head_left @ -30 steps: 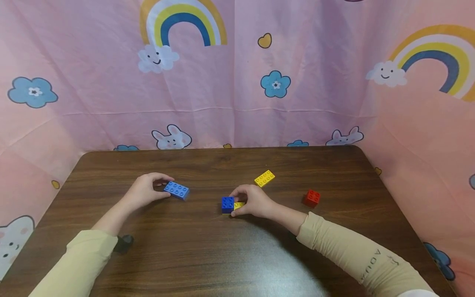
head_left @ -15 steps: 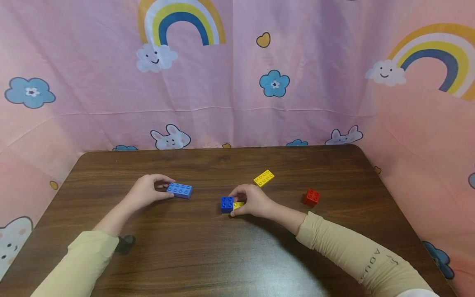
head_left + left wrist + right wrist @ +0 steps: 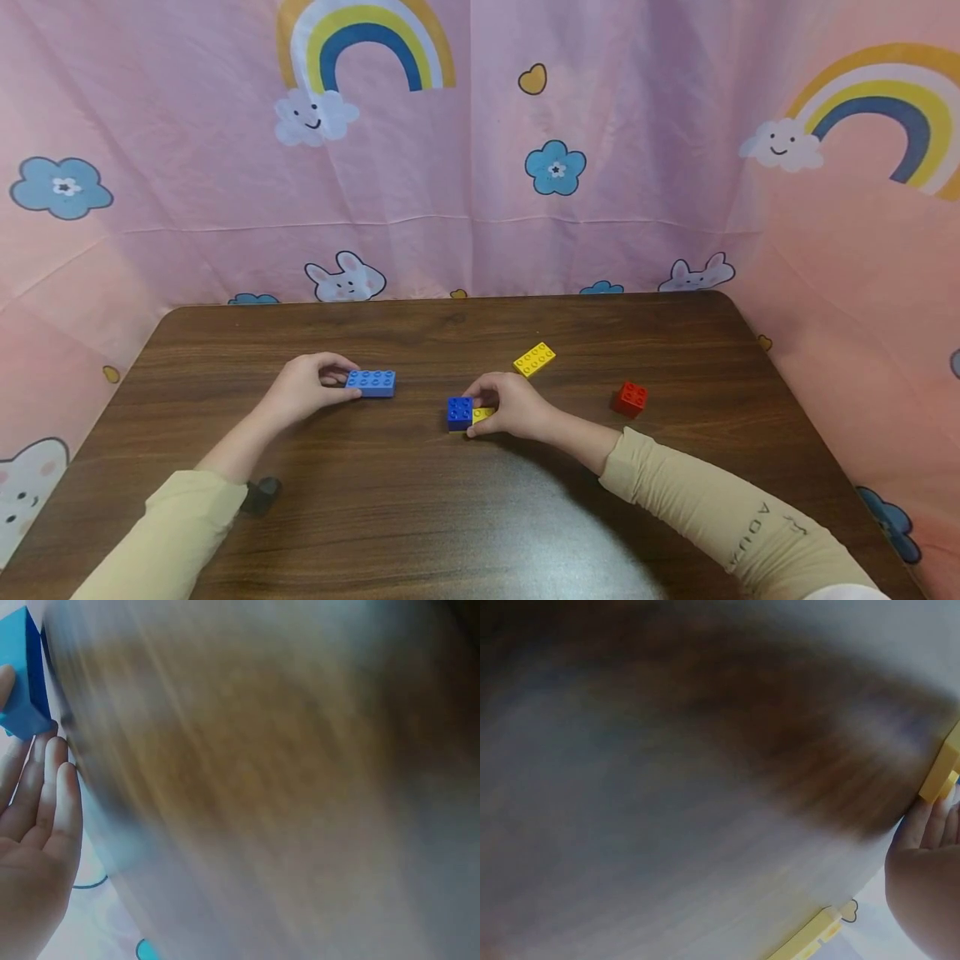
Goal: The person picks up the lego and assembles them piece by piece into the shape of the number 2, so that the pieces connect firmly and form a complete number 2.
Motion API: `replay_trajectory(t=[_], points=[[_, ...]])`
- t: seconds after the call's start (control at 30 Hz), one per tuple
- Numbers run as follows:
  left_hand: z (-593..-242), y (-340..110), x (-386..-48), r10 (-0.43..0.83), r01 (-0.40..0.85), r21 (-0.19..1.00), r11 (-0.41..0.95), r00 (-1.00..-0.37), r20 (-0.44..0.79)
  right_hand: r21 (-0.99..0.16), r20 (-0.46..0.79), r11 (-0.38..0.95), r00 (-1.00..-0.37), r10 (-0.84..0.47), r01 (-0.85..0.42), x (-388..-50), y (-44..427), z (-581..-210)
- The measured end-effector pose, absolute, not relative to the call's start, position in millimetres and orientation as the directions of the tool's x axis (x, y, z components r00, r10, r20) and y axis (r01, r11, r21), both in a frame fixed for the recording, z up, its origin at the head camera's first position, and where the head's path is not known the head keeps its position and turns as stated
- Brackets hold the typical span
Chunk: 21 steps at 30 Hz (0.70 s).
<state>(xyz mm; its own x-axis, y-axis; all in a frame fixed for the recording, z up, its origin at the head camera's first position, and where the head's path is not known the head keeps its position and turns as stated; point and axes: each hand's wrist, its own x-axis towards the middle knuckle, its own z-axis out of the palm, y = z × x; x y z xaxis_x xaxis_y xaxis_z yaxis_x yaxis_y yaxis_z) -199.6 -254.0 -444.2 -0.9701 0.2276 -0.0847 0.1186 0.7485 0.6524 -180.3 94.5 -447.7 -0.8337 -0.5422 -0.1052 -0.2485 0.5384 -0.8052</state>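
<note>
A light blue building brick (image 3: 371, 383) with two rows of studs is pinched at its left end by my left hand (image 3: 306, 389). In the left wrist view the same brick (image 3: 25, 679) sits between thumb and fingers. My right hand (image 3: 517, 408) grips a thin yellow brick (image 3: 482, 414) by its right end, finger on the far side and thumb on the near side. On that yellow brick's left end stands a small dark blue brick (image 3: 460, 413). The right wrist view shows part of the held yellow brick (image 3: 941, 766) at the edge.
Behind the right hand lies another thin yellow brick (image 3: 535, 359). A small red brick (image 3: 631, 399) stands farther right. All rest on a dark wooden table (image 3: 420, 525), backed by a pink patterned curtain (image 3: 630, 217). A dark object (image 3: 262, 496) shows beside the left sleeve.
My left hand has moved slightly right with the light blue brick, which has turned from slanted to nearly straight. The right hand and its bricks have stayed in place.
</note>
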Motion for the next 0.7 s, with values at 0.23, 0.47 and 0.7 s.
replay_trajectory(t=[0.23,0.47,0.7], points=[[-442.7,-249.6,-197.7,0.209,0.091,0.683,0.725,-0.974,-0.092,-0.804,-0.104,0.540,-0.834,-0.541,-0.249,-180.1,94.0,-447.4],[-441.6,-244.3,-196.4,0.188,0.076,0.705,0.705,-0.979,-0.083,-0.800,-0.098,0.541,-0.833,-0.544,-0.259,-180.3,94.1,-447.9],[-439.0,-236.2,-195.6,0.181,0.064,0.756,0.652,-0.981,-0.073,-0.799,-0.095,0.541,-0.833,-0.546,-0.263,-179.7,94.0,-447.4]])
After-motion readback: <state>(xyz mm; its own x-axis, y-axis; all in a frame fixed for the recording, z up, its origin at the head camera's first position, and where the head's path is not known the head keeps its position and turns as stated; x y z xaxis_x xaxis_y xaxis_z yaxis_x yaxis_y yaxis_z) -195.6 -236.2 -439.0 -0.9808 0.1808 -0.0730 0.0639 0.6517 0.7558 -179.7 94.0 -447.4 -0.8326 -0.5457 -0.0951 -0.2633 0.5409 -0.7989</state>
